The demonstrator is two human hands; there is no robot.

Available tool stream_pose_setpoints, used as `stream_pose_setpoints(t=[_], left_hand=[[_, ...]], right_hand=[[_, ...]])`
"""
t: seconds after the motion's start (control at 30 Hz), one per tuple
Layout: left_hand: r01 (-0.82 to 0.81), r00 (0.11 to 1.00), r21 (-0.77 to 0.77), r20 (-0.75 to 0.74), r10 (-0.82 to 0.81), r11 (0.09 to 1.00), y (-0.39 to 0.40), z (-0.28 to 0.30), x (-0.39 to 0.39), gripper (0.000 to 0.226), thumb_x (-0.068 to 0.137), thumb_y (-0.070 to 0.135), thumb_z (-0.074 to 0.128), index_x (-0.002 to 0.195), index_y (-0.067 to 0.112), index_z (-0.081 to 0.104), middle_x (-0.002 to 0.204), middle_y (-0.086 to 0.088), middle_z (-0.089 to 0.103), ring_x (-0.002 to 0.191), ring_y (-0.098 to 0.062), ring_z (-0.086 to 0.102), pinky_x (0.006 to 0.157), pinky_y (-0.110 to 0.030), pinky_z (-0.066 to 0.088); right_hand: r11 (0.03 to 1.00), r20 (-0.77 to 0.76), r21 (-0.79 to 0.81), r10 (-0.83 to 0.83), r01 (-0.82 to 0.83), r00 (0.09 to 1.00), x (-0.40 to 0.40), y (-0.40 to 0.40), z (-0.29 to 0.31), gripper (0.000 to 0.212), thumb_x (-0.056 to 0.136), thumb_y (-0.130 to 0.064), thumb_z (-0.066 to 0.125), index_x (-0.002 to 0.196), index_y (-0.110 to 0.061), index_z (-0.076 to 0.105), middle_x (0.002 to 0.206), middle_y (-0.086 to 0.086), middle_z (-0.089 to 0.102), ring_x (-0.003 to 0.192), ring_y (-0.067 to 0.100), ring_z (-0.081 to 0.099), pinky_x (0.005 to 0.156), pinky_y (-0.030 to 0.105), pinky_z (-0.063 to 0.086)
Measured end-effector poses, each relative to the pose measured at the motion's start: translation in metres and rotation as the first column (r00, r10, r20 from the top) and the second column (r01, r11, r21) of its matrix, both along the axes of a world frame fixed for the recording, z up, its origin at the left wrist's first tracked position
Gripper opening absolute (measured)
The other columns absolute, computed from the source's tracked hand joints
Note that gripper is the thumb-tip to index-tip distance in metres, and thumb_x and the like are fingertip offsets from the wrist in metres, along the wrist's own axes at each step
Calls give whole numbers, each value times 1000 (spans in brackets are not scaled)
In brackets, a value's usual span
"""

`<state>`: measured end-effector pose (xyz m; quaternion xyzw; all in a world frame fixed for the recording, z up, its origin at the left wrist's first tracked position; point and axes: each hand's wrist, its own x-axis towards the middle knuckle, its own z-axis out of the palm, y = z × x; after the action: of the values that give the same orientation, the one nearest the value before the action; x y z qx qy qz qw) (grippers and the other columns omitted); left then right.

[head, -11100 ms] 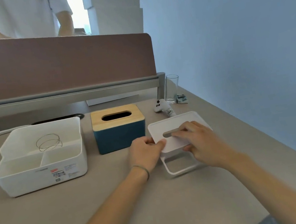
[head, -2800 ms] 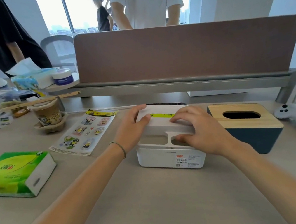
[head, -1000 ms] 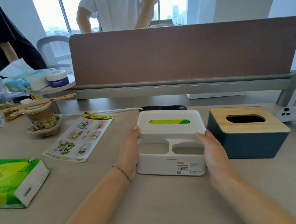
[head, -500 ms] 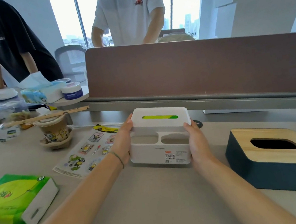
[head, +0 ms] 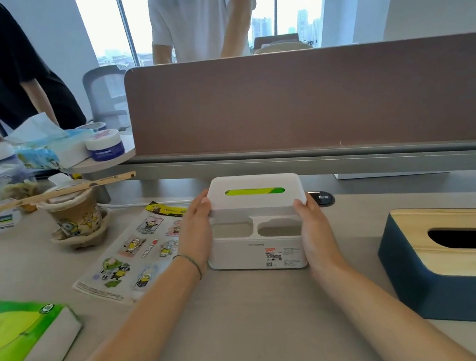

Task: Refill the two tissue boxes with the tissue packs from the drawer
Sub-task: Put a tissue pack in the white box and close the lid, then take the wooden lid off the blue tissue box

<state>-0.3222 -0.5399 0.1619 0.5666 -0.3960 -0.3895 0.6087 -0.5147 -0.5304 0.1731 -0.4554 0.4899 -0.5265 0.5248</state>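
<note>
A white tissue box (head: 258,247) stands on the desk near the partition, its lid on and a green pack showing through the slot (head: 254,192). My left hand (head: 197,233) presses against its left side and my right hand (head: 313,227) against its right side, so both grip the box. To the right sits a dark blue tissue box with a wooden lid (head: 465,263); its slot looks dark inside. A green tissue pack (head: 16,343) lies at the near left of the desk.
A sticker sheet (head: 136,252) lies left of the white box. Behind it stand a paper cup with chopsticks across it (head: 75,217), jars and an opened tissue pack (head: 48,151). The brown partition (head: 311,100) closes the back. Two people stand beyond it.
The white box with both hands on its sides has been pushed away toward the partition and left of the blue box. Before that, the lid went on over the green pack.
</note>
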Motion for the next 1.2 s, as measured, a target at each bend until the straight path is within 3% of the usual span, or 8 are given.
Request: stream_pose_setpoints(t=[0.1,0.2,0.37,0.5,0.67,0.83,1.03,1.2], left_hand=[[-168,978,-133,105,182,977,17,19,-9,40,106,26,43,145,20,54,144,6,55,133,-11,48,113,-28,34],[-170,972,-276,112,208,946,33,43,-28,40,107,23,41,144,21,54,145,8,56,134,-8,48,113,-26,36],[-16,991,-352,116,61,936,52,71,-96,37,107,20,40,140,20,58,140,7,59,132,-3,50,111,-19,37],[149,985,-307,132,-113,940,66,67,-158,38,107,29,38,141,27,55,144,11,56,134,-2,48,114,-31,39],[361,925,-236,213,-314,902,88,44,-211,42,108,39,38,149,31,46,151,13,48,135,1,45,112,-13,34],[581,798,-86,259,-545,810,90,15,-227,103,74,78,61,159,39,16,160,19,24,146,3,20,120,-28,23],[670,698,-4,343,-628,742,70,-5,-232,132,67,25,94,160,37,0,136,37,40,116,33,38,96,2,34],[687,689,-94,400,-604,721,61,-5,-233,105,65,12,94,147,37,33,134,11,59,126,-10,57,103,-41,54]], right_hand=[[995,-46,-102,7,-12,999,-5,9,12,51,105,-34,39,155,-38,28,139,-14,54,116,3,57,102,31,47],[980,-96,-195,28,-46,995,-12,27,31,47,107,-32,38,153,-40,29,123,-34,45,95,-31,46,76,0,40],[954,-137,-299,-13,-29,991,-38,56,57,47,105,-36,41,151,-42,35,137,-29,37,127,-8,35,92,12,27],[949,-230,-316,-64,-12,971,-83,76,63,43,103,-36,44,145,-42,44,136,-31,48,125,-8,43,101,21,32],[948,-390,-318,-152,23,908,-147,97,60,31,104,-30,44,130,-34,61,125,-24,59,113,-12,49,87,13,37],[939,-668,-344,-250,7,701,-196,101,51,26,100,-24,50,105,-25,75,102,-13,72,99,3,62,78,15,43],[928,-895,-342,-273,-146,354,-206,88,43,30,102,-35,43,93,-31,71,89,-16,66,84,6,59,68,21,43],[933,-951,-306,-289,-189,113,-202,81,32,40,103,-47,30,72,-33,51,72,-10,56,66,7,52,54,18,24]])
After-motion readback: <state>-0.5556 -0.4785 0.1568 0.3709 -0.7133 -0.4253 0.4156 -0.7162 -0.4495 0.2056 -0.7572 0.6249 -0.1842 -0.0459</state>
